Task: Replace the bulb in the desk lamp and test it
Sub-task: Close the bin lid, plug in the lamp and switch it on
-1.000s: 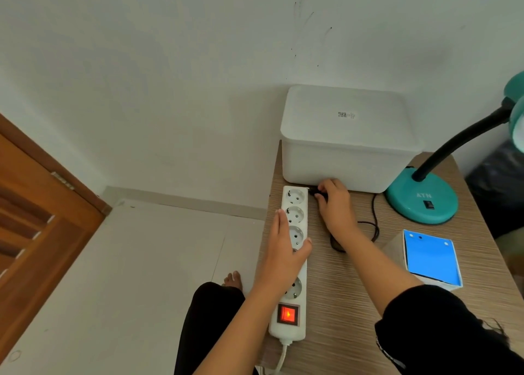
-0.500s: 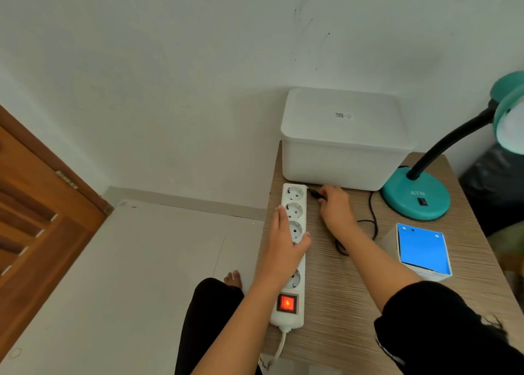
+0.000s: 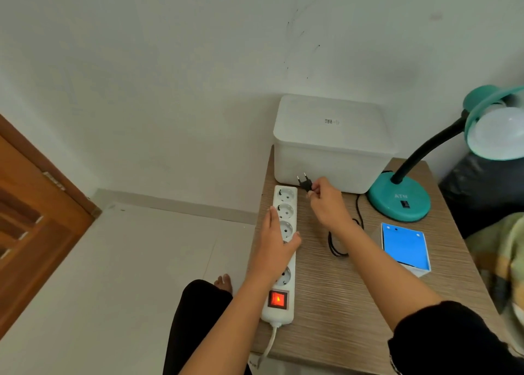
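A teal desk lamp (image 3: pixel 398 197) with a black gooseneck stands at the back right of the wooden table (image 3: pixel 334 298). A white bulb (image 3: pixel 499 130) sits in its shade, unlit. My right hand (image 3: pixel 329 201) pinches the lamp's black plug (image 3: pixel 305 182), pins up, just above the far end of a white power strip (image 3: pixel 283 250). The strip's red switch (image 3: pixel 278 299) glows. My left hand (image 3: pixel 276 242) lies flat across the strip's middle and presses it down. The black cord (image 3: pixel 337 244) loops on the table.
A white lidded plastic box (image 3: pixel 331 145) stands against the wall behind the strip. A blue and white bulb carton (image 3: pixel 404 247) lies right of the cord. A black bag (image 3: pixel 482 193) and cloth sit off the table's right side. A wooden door is at left.
My right hand has lifted the plug off the table beside the strip's far socket; its pins now point up. The view has shifted and shows the bulb.
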`<control>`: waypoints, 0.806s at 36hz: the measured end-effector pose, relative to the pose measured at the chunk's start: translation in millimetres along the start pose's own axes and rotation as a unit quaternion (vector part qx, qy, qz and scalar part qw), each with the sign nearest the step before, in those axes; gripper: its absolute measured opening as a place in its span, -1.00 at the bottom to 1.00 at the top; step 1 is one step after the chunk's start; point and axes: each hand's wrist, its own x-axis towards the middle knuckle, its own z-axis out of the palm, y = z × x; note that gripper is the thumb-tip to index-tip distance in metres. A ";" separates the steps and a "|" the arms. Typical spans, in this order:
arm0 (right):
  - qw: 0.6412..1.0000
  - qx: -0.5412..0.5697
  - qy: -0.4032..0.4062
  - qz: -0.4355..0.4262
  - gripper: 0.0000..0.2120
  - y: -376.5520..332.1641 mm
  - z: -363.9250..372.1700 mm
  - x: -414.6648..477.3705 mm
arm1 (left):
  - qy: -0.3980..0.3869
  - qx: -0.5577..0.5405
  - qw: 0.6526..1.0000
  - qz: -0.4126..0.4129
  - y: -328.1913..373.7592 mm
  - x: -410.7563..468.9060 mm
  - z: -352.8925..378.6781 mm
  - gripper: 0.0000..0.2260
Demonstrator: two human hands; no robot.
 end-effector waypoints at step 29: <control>0.982 -0.145 -0.048 -0.109 -0.84 -17.4 4.9 20.6 | 0.002 -0.021 1.000 0.001 -2.6 2.9 0.9 -0.28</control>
